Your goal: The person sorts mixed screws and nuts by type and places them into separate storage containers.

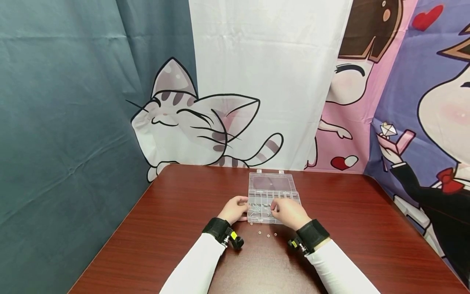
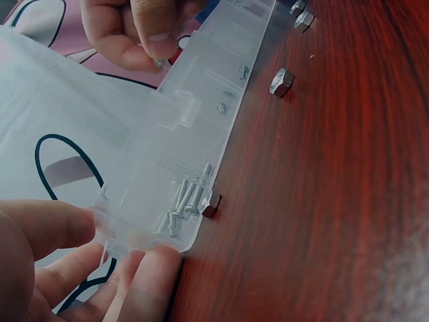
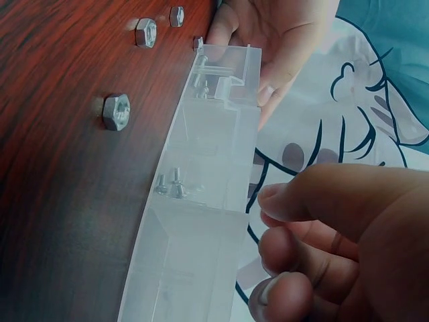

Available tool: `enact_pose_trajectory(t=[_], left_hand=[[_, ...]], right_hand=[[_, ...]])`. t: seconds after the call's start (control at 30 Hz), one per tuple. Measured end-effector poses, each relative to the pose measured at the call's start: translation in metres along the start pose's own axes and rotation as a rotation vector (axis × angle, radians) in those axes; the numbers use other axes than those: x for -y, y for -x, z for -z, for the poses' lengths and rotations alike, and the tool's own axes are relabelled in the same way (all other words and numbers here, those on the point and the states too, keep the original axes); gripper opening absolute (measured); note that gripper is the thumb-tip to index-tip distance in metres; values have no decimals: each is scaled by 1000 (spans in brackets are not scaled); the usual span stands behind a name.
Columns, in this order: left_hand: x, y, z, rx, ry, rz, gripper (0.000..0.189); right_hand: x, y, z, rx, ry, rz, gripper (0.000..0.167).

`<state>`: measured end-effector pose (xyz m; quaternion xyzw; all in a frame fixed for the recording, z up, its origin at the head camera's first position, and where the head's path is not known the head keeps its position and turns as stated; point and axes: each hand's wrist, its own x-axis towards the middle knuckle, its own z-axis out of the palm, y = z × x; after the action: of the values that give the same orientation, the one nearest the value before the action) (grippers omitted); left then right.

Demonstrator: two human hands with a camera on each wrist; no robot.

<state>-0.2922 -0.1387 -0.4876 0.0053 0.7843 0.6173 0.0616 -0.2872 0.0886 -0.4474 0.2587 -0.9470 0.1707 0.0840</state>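
Observation:
A clear plastic compartment box point(image 1: 271, 220) lies on the table with its lid point(image 1: 271, 182) laid back. My left hand point(image 1: 233, 210) grips the box's left end, thumb and fingers around the corner. Long screws point(image 2: 188, 196) lie in the compartment beside that hand. Two short screws point(image 3: 177, 185) sit in a compartment farther right. Over the right part of the box, my right hand point(image 1: 291, 213) pinches a small metal piece point(image 2: 159, 63) between thumb and finger; its kind is mostly hidden by the fingertips.
Several hex nuts, among them one nearer the middle point(image 2: 282, 83), lie loose on the brown table point(image 1: 191, 196) along the box's near side. Printed cloth point(image 1: 257, 61) hangs behind the table's back edge. Each wrist wears a black band with a small camera.

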Motion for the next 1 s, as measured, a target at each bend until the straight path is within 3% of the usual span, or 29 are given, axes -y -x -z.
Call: enact_pose_trajectory(t=[0.47,0.6,0.83,1.0], left_hand=[[-3,-2,-3,3,6,6,40],[-4,-2,-3,13,9,8,40],[-1,-4,-1,25,6,16,42],[0,-2,1,28,-16,20,41]], right_hand=[[3,6,10,6,-55,8,7],[-1,15,9,21,-63,75,8],[-9,34,5,85,13,262,11],[-9,42,3,106,65,327,8]])
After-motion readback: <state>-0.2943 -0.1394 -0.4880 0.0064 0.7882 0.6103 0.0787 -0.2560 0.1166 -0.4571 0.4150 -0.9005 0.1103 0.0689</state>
